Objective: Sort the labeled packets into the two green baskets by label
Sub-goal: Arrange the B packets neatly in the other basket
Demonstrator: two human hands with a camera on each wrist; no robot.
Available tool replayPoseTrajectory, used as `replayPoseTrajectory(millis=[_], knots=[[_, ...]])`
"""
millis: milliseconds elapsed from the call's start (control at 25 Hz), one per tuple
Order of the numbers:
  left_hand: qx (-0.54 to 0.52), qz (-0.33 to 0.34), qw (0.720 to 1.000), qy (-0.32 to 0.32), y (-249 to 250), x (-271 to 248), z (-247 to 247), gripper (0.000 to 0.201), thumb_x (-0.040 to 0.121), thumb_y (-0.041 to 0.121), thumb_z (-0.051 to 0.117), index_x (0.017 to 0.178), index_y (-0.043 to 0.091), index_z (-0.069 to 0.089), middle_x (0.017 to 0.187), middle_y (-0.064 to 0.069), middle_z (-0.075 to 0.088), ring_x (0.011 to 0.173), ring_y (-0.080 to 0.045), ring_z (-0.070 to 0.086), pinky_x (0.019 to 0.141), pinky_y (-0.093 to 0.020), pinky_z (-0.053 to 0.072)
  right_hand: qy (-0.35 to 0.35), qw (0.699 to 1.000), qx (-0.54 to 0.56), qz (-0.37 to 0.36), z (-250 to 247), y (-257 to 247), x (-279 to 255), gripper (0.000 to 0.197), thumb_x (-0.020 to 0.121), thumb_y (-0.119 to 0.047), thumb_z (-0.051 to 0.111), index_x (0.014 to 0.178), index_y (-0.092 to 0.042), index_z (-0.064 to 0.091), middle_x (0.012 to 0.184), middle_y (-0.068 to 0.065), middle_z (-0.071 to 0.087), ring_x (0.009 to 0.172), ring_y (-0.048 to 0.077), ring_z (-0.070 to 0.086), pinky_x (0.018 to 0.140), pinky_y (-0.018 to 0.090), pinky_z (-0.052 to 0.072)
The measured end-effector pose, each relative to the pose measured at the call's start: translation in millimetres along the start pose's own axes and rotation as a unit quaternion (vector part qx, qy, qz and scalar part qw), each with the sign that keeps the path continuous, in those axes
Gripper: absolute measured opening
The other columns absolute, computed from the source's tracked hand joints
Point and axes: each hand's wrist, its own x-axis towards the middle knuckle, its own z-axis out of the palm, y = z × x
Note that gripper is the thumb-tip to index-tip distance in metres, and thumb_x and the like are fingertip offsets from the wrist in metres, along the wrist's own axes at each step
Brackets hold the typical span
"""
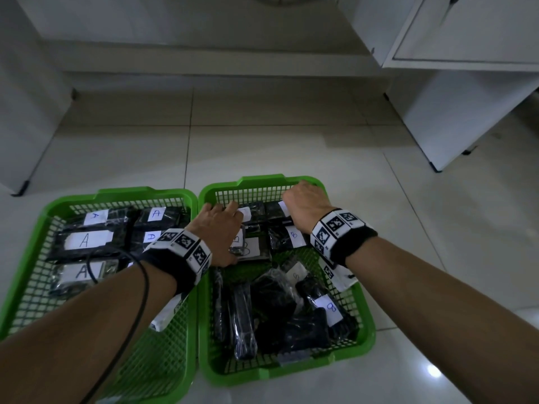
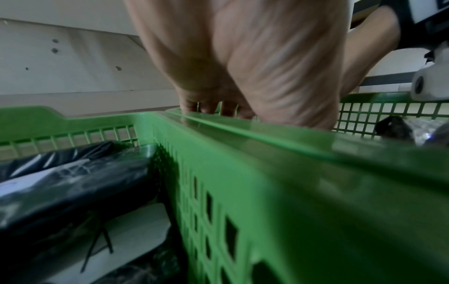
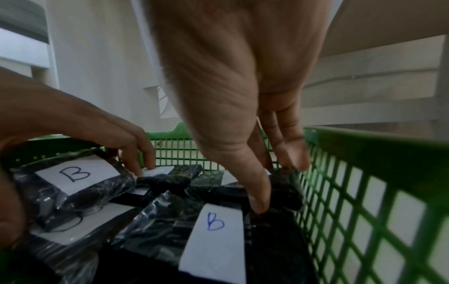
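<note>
Two green baskets sit side by side on the floor. The left basket (image 1: 26, 258) holds black packets labeled A (image 1: 84, 239). The right basket (image 1: 366, 304) holds black packets labeled B (image 3: 213, 224). Both hands reach into the far end of the right basket. My left hand (image 1: 221, 225) lies over a B packet (image 3: 75, 173), fingertips curled at its far edge and thumb at its near side. At the far right corner my right hand (image 3: 279, 184) points down, pinching a black packet (image 3: 289, 194) between thumb and fingers. That packet's label is hidden.
Several black packets lie jumbled in the near half of the right basket (image 1: 277, 316). The two baskets' rims touch (image 2: 243, 138). White cabinets (image 1: 466, 97) stand on the tiled floor beyond and to the right. A black cable (image 1: 140, 287) runs along my left forearm.
</note>
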Motion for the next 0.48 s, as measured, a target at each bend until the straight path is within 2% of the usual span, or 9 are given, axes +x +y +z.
replayPoseTrajectory(millis=[160,280,360,440,480], knots=[[-0.002,0.001,1.0,0.01,-1,0,2,0.087,0.068,0.07,0.066,0.129,0.014,0.042,0.13,-0.005,0.038,0.112,-0.027,0.051,0.101,-0.042,0.041,-0.011,0.999,0.034,0.008,3,4,3,0.022,0.089,0.007,0.057,0.106,-0.004,0.066,0.101,0.012,0.064,0.102,0.029,0.061,0.082,0.032,0.047],[-0.001,0.001,1.0,0.019,-2,-1,5,0.088,0.067,0.072,0.065,0.129,0.014,0.043,0.131,-0.005,0.039,0.111,-0.026,0.052,0.1,-0.041,0.041,0.008,0.998,0.059,0.013,-3,10,2,0.022,0.085,0.007,0.061,0.104,-0.004,0.065,0.103,0.013,0.063,0.098,0.029,0.062,0.085,0.036,0.051],[-0.003,0.002,1.0,0.022,-2,-1,6,0.087,0.068,0.072,0.064,0.129,0.014,0.042,0.131,-0.005,0.039,0.112,-0.026,0.052,0.101,-0.042,0.04,0.006,0.998,0.059,0.026,-5,9,-7,0.014,0.083,0.006,0.067,0.089,-0.006,0.062,0.092,0.009,0.06,0.089,0.026,0.061,0.077,0.033,0.051],[-0.003,0.003,1.0,0.024,-1,-1,5,0.086,0.07,0.071,0.063,0.129,0.014,0.041,0.131,-0.006,0.039,0.113,-0.027,0.052,0.101,-0.043,0.04,-0.064,0.996,0.059,0.026,-2,3,-20,0.031,0.08,0.0,0.077,0.068,-0.011,0.051,0.074,0.003,0.054,0.071,0.021,0.058,0.068,0.031,0.051],[-0.002,0.003,1.0,0.025,-1,-1,6,0.085,0.07,0.071,0.063,0.129,0.014,0.041,0.131,-0.006,0.039,0.113,-0.027,0.052,0.101,-0.043,0.04,-0.108,0.992,0.056,0.02,0,-2,-26,0.038,0.078,-0.003,0.08,0.063,-0.015,0.047,0.069,0.001,0.052,0.066,0.019,0.056,0.064,0.031,0.051]])
